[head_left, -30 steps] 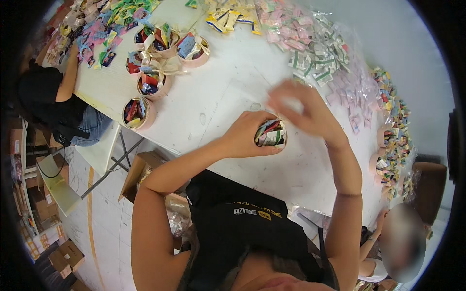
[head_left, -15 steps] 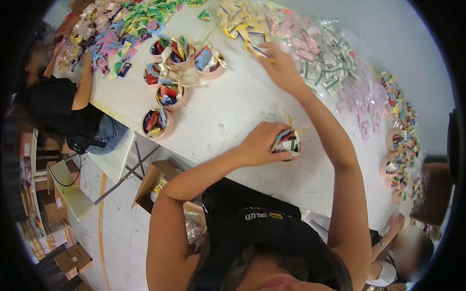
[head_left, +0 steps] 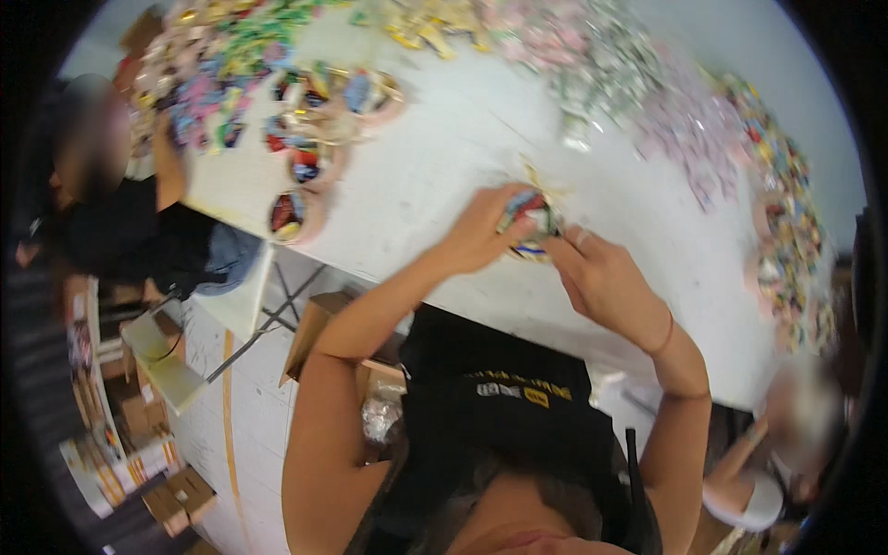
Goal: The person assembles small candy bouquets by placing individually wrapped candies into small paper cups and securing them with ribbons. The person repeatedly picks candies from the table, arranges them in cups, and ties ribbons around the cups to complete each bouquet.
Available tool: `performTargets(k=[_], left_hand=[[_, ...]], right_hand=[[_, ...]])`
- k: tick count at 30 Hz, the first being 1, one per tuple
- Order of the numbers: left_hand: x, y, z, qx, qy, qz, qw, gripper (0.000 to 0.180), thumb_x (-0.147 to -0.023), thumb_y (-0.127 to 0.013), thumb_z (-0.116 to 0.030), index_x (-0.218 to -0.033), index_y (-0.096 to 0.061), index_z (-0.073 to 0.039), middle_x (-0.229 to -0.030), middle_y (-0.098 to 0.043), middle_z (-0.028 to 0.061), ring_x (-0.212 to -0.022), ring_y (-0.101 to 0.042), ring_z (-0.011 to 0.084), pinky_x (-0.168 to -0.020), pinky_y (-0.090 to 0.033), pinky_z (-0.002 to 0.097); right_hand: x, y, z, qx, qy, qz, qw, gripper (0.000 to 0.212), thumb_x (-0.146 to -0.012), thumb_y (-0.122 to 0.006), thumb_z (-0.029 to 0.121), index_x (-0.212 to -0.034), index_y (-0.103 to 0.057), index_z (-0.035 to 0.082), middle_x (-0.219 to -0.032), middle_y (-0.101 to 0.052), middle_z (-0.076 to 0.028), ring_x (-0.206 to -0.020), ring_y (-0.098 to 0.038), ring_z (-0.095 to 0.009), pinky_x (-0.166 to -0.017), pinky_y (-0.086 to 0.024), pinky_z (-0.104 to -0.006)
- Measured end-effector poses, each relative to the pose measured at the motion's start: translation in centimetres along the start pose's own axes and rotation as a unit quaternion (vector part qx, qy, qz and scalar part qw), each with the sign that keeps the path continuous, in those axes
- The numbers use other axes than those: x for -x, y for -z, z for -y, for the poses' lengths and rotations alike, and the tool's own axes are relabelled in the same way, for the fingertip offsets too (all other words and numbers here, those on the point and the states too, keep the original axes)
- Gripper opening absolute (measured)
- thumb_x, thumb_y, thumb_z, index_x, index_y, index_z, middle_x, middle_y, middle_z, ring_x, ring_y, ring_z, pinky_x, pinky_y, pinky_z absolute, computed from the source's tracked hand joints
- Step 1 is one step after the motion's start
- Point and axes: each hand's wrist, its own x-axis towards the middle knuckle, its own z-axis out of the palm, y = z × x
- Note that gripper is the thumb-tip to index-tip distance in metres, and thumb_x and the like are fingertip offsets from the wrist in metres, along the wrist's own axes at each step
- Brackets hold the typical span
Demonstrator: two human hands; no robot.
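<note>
A small round container (head_left: 529, 225) packed with colourful wrapped sweets sits on the white table (head_left: 444, 176) in front of me. My left hand (head_left: 483, 231) grips its left side. My right hand (head_left: 606, 282) is at its right edge, fingertips touching the sweets inside; whether it pinches one is hidden. Heaps of wrapped sweets (head_left: 592, 55) in pink, silver, green and gold lie along the far side of the table.
Several filled round containers (head_left: 310, 157) stand at the far left of the table. One person (head_left: 111, 203) sits at the left end, another (head_left: 795, 425) at the lower right. An open cardboard box (head_left: 319, 324) lies on the floor under the table's edge.
My right hand has come back from the far sweet pile down to the container. My left hand kept hold of the container. The view has shifted and blurred.
</note>
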Motion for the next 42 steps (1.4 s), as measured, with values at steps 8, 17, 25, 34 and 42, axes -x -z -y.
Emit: performTargets(k=[8,17,25,34,42], left_hand=[[0.0,0.1,0.7,0.054,-0.061,0.006,0.997,0.073,-0.097,-0.043,-0.064,-0.128,-0.050,0.002,-0.107,-0.063,0.0226,-0.096,-0.058,0.0420,-0.086,-0.045,0.0476],[3.4,-1.9,-2.5,0.012,-0.044,-0.031,0.998,0.068,-0.089,-0.069,-0.033,-0.143,-0.042,-0.001,-0.146,-0.045,0.0199,-0.135,-0.040,0.0382,-0.114,-0.029,0.0447],[13.1,13.8,2.0,-0.079,0.108,-0.658,0.741,0.044,-0.105,-0.045,-0.022,-0.142,-0.042,0.002,-0.137,-0.050,0.0142,-0.123,-0.049,0.0235,-0.109,-0.036,0.0360],[13.4,16.6,8.8,0.016,0.192,-0.462,0.866,0.063,-0.107,-0.034,-0.050,-0.137,-0.049,0.004,-0.123,-0.059,0.0145,-0.112,-0.058,0.0231,-0.101,-0.045,0.0362],[9.1,1.5,-3.5,-0.112,0.169,-0.210,0.956,0.101,-0.070,-0.088,-0.026,-0.150,-0.032,-0.002,-0.148,-0.039,0.0206,-0.139,-0.034,0.0361,-0.116,-0.026,0.0470]], right_hand=[[-2.5,-2.2,-0.5,-0.110,-0.020,-0.066,0.992,0.022,-0.085,-0.072,0.007,-0.104,-0.062,0.005,-0.087,-0.067,-0.013,-0.076,-0.066,-0.031,-0.061,-0.052,-0.0382],[5.2,-6.1,-0.5,-0.061,-0.117,-0.156,0.979,0.036,-0.078,-0.081,0.010,-0.111,-0.065,0.006,-0.096,-0.063,-0.014,-0.079,-0.063,-0.031,-0.063,-0.049,-0.0367],[23.6,-2.5,-4.9,0.167,-0.422,-0.342,0.823,0.054,-0.078,-0.081,0.005,-0.127,-0.058,0.002,-0.104,-0.057,-0.010,-0.075,-0.047,-0.020,-0.064,-0.040,-0.0314],[7.1,-1.5,-12.2,0.050,-0.224,-0.373,0.899,0.015,-0.090,-0.063,-0.004,-0.104,-0.068,0.000,-0.110,-0.070,-0.018,-0.105,-0.067,-0.034,-0.090,-0.052,-0.0361],[0.7,-2.7,-22.7,0.189,-0.277,-0.269,0.903,0.031,-0.081,-0.072,0.015,-0.109,-0.066,0.003,-0.120,-0.063,-0.018,-0.106,-0.059,-0.037,-0.094,-0.048,-0.0448]])
